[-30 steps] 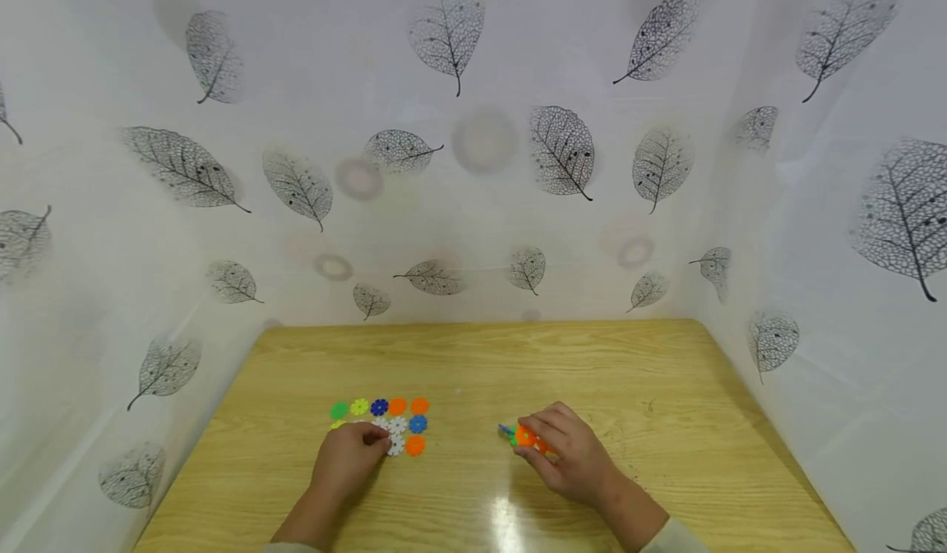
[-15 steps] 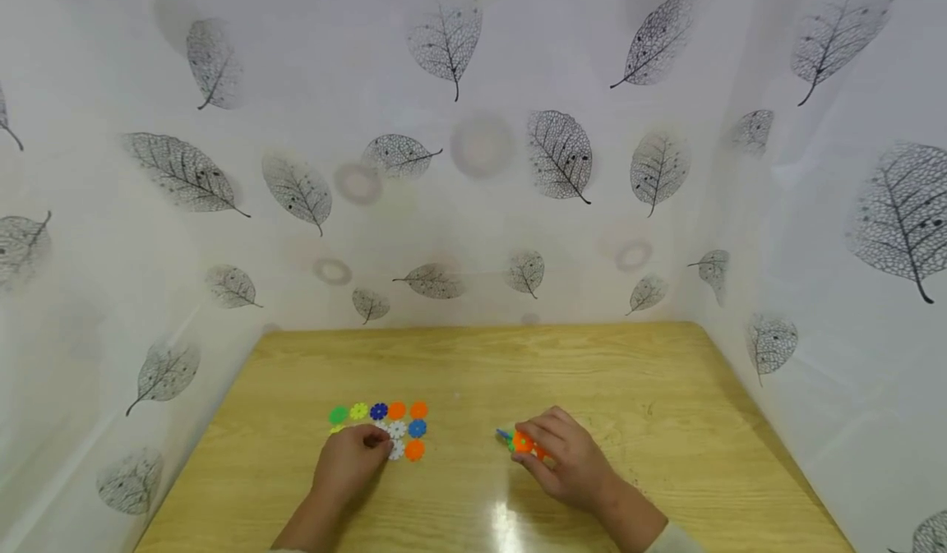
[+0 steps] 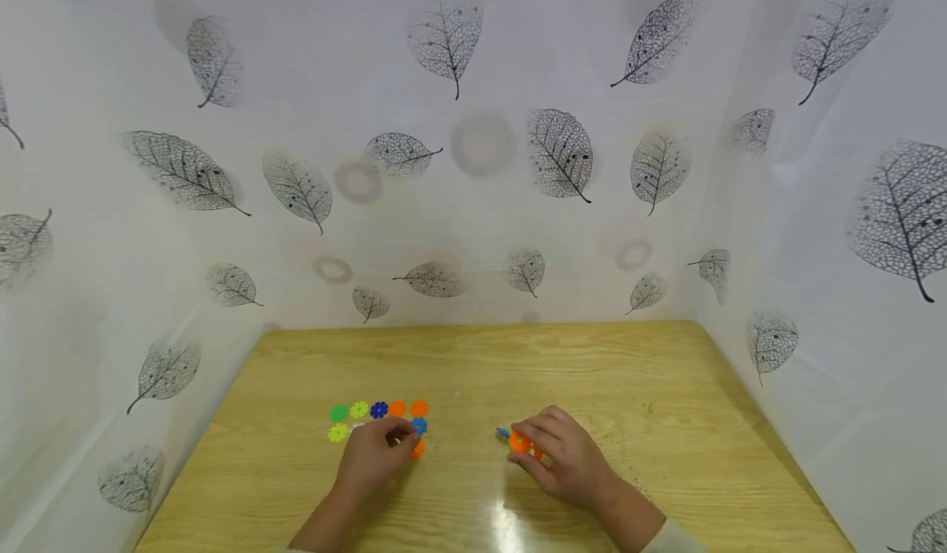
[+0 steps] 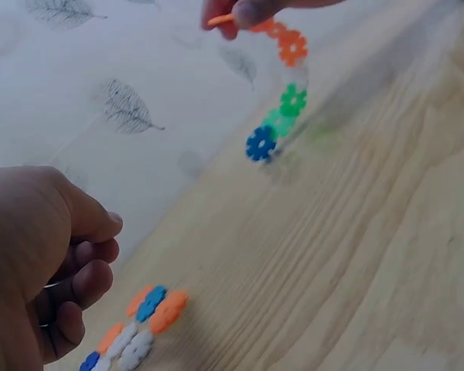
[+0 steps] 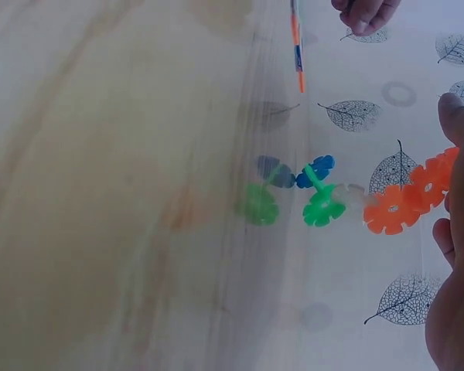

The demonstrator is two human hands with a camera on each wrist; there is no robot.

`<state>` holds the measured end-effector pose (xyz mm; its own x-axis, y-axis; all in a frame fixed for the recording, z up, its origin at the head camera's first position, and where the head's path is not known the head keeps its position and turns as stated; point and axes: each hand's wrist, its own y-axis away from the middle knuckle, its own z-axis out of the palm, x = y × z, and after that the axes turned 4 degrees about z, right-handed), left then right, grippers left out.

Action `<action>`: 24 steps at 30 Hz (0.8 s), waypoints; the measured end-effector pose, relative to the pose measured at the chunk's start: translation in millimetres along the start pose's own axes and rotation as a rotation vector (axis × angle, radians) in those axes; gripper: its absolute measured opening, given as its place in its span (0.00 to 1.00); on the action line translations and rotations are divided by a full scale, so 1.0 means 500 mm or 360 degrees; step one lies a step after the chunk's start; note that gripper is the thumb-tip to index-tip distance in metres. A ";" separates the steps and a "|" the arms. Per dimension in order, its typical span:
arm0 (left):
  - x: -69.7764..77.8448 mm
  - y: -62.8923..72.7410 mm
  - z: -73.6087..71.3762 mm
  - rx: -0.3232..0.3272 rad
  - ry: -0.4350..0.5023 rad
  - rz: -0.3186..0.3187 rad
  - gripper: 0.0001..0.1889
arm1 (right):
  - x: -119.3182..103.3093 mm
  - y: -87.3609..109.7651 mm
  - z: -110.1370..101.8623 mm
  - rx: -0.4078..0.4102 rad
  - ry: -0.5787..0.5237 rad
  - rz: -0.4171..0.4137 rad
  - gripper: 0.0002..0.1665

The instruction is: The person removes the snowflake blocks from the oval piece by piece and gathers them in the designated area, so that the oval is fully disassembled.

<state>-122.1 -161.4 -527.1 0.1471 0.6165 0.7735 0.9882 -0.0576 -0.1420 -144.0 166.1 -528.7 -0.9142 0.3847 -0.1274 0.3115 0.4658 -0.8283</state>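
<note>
My right hand [image 3: 564, 456] pinches an orange disc at the end of a chain of interlocked snowflake discs [image 4: 292, 48]. Orange pieces lead to a pale one, then green and blue at the far tip [image 5: 319, 171], which hangs low by the table. My left hand [image 3: 376, 456] hovers over the right side of a set of loose snowflake discs [image 4: 136, 349], its fingers loosely curled. Nothing shows between those fingers in the left wrist view. In the head view this hand hides most of the white discs, while a blue disc [image 3: 419, 426] peeks out at its fingertips.
Loose discs lie flat in rows on the wooden table [image 3: 592, 372], with a green one [image 3: 339, 413], yellow ones [image 3: 358, 410], a dark blue one [image 3: 379, 410] and orange ones [image 3: 419, 407]. White leaf-print curtain [image 3: 473, 208] surrounds the table at the back and sides.
My left hand has moved right from the white discs toward the blue and orange ones, uncovering a yellow disc. The right hand with the chain has barely shifted.
</note>
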 end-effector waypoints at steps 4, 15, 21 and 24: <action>0.022 0.007 0.019 -0.0033 0.0078 0.0114 0.03 | 0.000 -0.002 0.003 -0.0007 0.0022 -0.0048 0.22; 0.079 0.012 0.073 -0.0296 0.0333 0.0353 0.09 | -0.010 -0.005 0.009 -0.0080 0.0042 -0.0064 0.29; 0.098 0.010 0.094 -0.0307 0.0388 0.0405 0.11 | -0.015 -0.004 0.011 -0.0095 0.0052 -0.0059 0.30; 0.106 0.011 0.102 -0.0315 0.0407 0.0395 0.10 | -0.016 -0.003 0.011 -0.0104 0.0056 -0.0058 0.31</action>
<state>-111.2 -89.2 -518.3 0.3637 0.3513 0.8628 0.9068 -0.3456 -0.2415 -138.4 157.8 -529.7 -0.9159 0.3938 -0.0780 0.2956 0.5303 -0.7946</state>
